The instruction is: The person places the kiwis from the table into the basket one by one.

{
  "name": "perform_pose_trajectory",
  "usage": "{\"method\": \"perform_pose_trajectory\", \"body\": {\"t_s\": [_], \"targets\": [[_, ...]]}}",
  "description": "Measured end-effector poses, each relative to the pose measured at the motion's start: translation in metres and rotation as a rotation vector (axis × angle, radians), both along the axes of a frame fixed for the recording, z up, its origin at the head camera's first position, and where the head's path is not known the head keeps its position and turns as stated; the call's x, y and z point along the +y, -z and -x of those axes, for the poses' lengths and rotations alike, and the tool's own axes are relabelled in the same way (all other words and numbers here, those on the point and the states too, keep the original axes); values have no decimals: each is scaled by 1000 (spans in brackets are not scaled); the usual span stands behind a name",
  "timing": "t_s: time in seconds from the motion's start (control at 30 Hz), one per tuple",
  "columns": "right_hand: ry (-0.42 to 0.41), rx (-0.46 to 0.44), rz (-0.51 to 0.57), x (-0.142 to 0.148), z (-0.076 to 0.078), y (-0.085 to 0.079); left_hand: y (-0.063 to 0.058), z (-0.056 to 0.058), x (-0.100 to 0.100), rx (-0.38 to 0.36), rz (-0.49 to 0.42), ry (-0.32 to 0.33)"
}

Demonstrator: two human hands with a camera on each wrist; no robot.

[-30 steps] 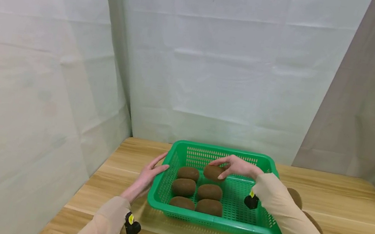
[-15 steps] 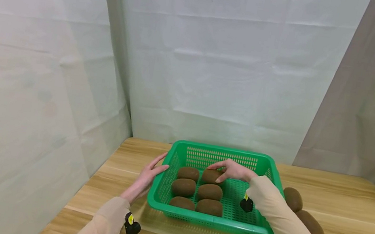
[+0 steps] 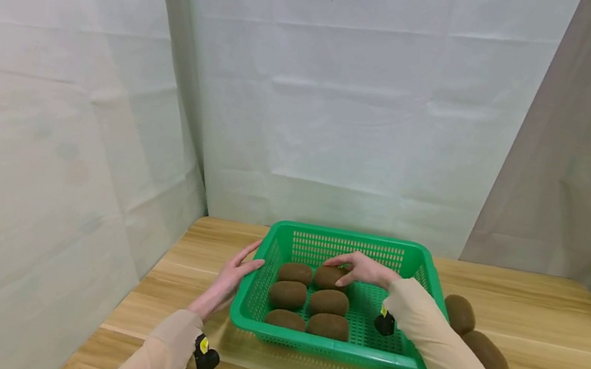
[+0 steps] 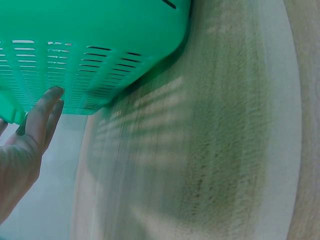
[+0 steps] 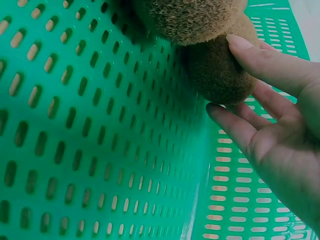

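Note:
A green plastic basket (image 3: 330, 347) holds several brown fuzzy kiwis in two columns on its left side. My right hand (image 3: 366, 269) reaches inside and holds the far kiwi of the second column (image 3: 328, 277). In the right wrist view the thumb lies on this kiwi (image 5: 220, 75) and the fingers come round its far side and underneath. Another kiwi (image 5: 192, 17) sits nearer that camera. At the basket's left side, my left hand (image 3: 230, 277) grips the rim, thumb over it. The left wrist view has its fingers (image 4: 42, 117) along the slotted outer wall.
Two more kiwis, one behind (image 3: 459, 314) and one nearer (image 3: 486, 355), lie on the wooden table (image 3: 567, 337) to the basket's right. White sheeting (image 3: 352, 122) hangs behind the table and on the left. A black wrist camera (image 3: 206, 357) sits on the left sleeve.
My right hand has lowered the kiwi slightly and moved it a little left, into line with the second column. The left hand has stayed on the basket's rim.

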State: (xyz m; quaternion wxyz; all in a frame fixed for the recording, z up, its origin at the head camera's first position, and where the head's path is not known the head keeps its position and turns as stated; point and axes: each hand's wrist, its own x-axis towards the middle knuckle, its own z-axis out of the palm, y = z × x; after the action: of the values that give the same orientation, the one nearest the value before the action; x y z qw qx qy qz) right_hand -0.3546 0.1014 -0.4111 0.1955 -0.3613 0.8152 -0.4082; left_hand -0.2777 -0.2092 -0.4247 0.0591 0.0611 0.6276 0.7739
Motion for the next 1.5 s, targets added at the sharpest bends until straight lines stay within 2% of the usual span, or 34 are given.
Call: {"method": "perform_pose_trajectory", "body": {"t_s": [0.27, 0.37, 0.47, 0.67, 0.8, 1.0, 1.17, 1.33, 1.5], "targets": [[55, -31, 9, 5, 0, -1, -14, -9, 5, 6, 0, 48], [81, -45, 24, 9, -1, -5, -17, -9, 7, 4, -8, 60], [88, -45, 50, 11, -3, -8, -15, -7, 8, 3, -18, 59], [100, -62, 86, 16, -8, -16, -2, 0, 7, 7, -5, 44], [123, -90, 120, 23, -11, -25, 3, 2, 7, 18, 2, 39], [152, -173, 202, 35, -15, -45, 4, 3, 6, 9, 1, 38], [154, -184, 236, 45, -20, -62, 3, 5, 6, 0, -13, 35], [172, -190, 284, 58, -24, -72, 3, 6, 5, 7, -1, 44], [199, -187, 334, 78, -29, -81, -10, -4, 7, -6, 14, 84]]}}
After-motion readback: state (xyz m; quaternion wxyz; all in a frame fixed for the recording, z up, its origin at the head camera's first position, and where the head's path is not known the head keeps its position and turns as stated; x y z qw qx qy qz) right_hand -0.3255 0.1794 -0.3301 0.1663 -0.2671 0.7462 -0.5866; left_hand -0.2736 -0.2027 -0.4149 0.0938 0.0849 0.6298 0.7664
